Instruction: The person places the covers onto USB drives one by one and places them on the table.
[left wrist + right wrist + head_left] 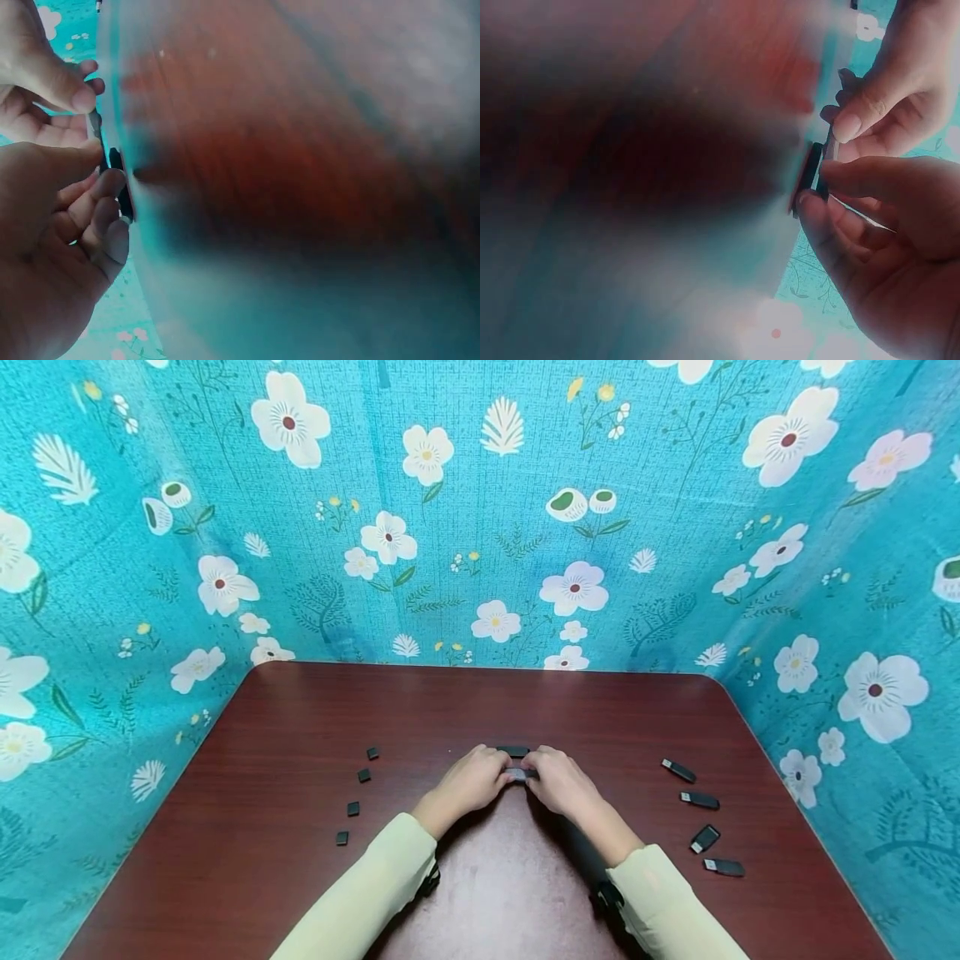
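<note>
Pinching a small memory stick (519, 775) between both hands, you hold it over the middle of the table (300, 727) in the head view. Your left hand (474, 778) grips its nine o'clock end, your right hand (561, 783) its three o'clock end. Just beyond, at twelve o'clock, lies a dark stick (513, 751). From your hands, four black caps (353, 808) lie in a loose row toward eight to nine o'clock, and four uncapped sticks (699, 800) toward three to four. By that layout, four look finished, the one you grasp seems under way, and the dark one looks left to do.

The left wrist view has your left thumb and fingers pinching the held stick, with your right hand at twelve o'clock. The dark stick sits right beside your left fingers; you can't tell whether they touch.

The right wrist view shows your right hand pinching likewise. Fingers cover too much to tell whether the held stick's cap is loose.
</note>
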`<state>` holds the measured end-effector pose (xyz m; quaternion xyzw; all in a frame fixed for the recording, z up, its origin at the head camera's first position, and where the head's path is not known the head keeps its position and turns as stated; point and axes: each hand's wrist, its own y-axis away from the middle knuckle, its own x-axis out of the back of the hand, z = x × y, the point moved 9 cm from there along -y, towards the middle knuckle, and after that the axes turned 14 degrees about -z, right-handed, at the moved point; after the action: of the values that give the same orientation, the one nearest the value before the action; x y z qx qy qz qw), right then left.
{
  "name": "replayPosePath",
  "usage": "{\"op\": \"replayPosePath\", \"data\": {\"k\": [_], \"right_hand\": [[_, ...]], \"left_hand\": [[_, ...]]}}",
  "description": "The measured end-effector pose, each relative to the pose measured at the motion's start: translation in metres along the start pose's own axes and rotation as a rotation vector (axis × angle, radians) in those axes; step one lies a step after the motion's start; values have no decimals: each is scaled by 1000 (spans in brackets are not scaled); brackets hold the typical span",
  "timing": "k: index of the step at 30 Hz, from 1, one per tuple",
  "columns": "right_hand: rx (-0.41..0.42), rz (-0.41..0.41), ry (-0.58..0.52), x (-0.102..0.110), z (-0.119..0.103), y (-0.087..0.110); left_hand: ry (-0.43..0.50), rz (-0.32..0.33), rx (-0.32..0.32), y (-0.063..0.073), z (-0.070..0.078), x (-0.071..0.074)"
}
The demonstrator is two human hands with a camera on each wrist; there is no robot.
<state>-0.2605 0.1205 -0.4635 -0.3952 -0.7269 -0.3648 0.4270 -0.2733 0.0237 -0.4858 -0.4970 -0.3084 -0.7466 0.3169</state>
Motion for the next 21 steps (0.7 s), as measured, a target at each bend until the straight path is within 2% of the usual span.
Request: {"op": "replayPosePath", "data": {"k": [4, 9, 21], "right_hand": [[-34, -33, 12, -2, 1, -6], [-62, -66, 26, -6, 2, -12], [-58, -54, 52, -10, 5, -17]], "left_hand": [[-42, -38, 28, -3, 0, -1], [-80, -46, 27, -4, 0, 0], [-122, -61, 25, -3, 5, 2]]}}
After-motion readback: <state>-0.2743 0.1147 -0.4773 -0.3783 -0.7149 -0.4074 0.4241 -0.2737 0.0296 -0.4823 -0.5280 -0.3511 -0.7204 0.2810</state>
